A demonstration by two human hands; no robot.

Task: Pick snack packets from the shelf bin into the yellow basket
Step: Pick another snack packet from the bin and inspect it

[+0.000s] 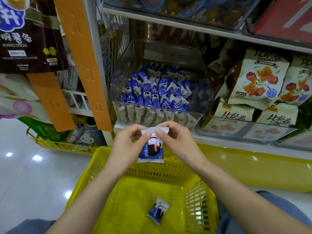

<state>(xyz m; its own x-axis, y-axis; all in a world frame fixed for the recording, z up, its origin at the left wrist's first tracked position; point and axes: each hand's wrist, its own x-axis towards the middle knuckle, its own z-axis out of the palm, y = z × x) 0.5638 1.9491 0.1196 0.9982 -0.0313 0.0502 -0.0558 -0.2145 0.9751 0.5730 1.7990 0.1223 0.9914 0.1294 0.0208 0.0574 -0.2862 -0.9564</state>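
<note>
Pinching the crimped top seam of a small blue-and-white foil snack packet (150, 150), the left hand (128, 142) and the right hand (175, 141) each grasp it between thumb and forefinger, so that it hangs upright over the far rim of the yellow slatted plastic basket (168, 173). The fingers cover part of the packet's upper print, and the rest of the lettering is too small to read. A second blue-and-white packet (157, 210) lies tilted on the basket floor, near its right wall; the basket's near edge is cut off by the forearms and by the blue-clad knees at the lower corners. Beyond the hands, at the front edge of the shelf, stands a clear plastic shelf bin (204, 98) filled with rows of the same packets (152, 92); those in the front row show only blurred through its front wall, and the bin's back is lost in glare. Just right of the bin, cream snack bags with red-and-orange pictures (258, 78) are stacked, partly cut off at the frame's right edge. An orange cardboard hanging strip (81, 61) and a dark potato-sticks bag (25, 34) hide the shelf's left side.
</note>
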